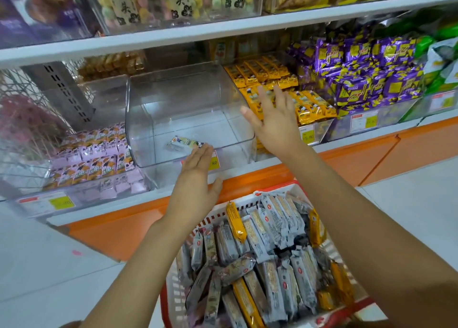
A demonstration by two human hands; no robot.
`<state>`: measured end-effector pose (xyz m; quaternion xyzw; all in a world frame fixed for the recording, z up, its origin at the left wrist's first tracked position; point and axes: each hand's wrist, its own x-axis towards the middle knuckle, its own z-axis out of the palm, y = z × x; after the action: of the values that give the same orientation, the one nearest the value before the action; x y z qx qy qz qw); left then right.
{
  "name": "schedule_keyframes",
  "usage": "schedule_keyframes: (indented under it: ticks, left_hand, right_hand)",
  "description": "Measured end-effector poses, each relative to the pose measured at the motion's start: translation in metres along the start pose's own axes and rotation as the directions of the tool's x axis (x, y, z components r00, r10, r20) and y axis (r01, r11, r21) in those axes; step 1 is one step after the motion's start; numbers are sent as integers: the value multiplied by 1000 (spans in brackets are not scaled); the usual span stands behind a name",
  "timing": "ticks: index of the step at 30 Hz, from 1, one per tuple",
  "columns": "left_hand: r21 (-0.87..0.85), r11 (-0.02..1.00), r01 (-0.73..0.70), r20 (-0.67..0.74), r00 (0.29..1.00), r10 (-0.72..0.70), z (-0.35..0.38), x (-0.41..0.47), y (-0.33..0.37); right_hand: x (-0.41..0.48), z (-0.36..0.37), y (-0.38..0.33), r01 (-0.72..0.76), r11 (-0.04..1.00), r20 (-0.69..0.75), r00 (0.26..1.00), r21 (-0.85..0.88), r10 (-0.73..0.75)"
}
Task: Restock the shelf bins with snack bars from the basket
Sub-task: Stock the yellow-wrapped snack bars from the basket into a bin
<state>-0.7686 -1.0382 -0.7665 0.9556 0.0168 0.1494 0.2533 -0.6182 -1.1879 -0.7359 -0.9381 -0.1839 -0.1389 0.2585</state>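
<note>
A red and white basket below the shelf is packed with several grey and yellow snack bars. A clear plastic bin sits on the middle shelf with a single snack bar lying near its front. My left hand is flat with straight fingers, its fingertips at the bin's front edge next to that bar. My right hand is spread open at the bin's right wall, in front of the yellow bars, holding nothing.
Left of the clear bin stands a bin of pink-wrapped snacks. Purple and yellow packets fill the bin at the right. Tubs of coloured puffs line the upper shelf. An orange base runs under the shelf.
</note>
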Motion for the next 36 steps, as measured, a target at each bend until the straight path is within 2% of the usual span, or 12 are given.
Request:
schedule_keyframes:
  ticks: [3,5,8,10,13,15,17,21,25,28,30,36]
  left_hand:
    - [-57,998,9,-10,1000,-10,-2,-17,3]
    - [-75,997,22,-4,1000,-22,1,-30,-1]
    - [-52,997,58,143,988,-50,11,-53,-17]
    - [89,993,81,329,938,-106,22,-70,-33]
    - [217,972,86,570,797,-198,42,-101,-58]
    - [249,961,124,665,699,-263,56,-122,-74]
    - [287,945,153,723,613,-319,65,-139,-87]
    - [323,931,168,793,489,-363,77,-156,-104]
    - [299,922,245,829,413,-378,82,-154,-108]
    - [299,924,239,832,409,-375,82,-150,-109]
    - [277,923,269,809,454,-375,80,-145,-109]
    - [138,909,393,585,708,-395,74,-102,-85]
  right_hand:
    - [-29,-8,-6,179,979,-268,952,99,-147]
    - [-61,-5,-8,271,952,-284,932,144,-223]
    - [-118,14,-3,292,948,-43,956,123,-289]
    - [-154,38,6,251,961,218,937,118,-271]
    - [-206,75,19,172,984,652,752,-44,-103]
    - [-242,95,20,139,979,790,613,-146,31]
    - [-270,107,12,80,977,833,540,-196,123]
    - [-297,130,-4,-55,978,753,630,-203,192]
    - [-293,133,-23,-9,943,724,638,-333,262]
    - [-294,126,-18,118,915,736,637,-386,228]
    - [-298,119,-10,119,925,739,641,-361,206]
    - [-277,90,10,-238,971,721,678,32,142]
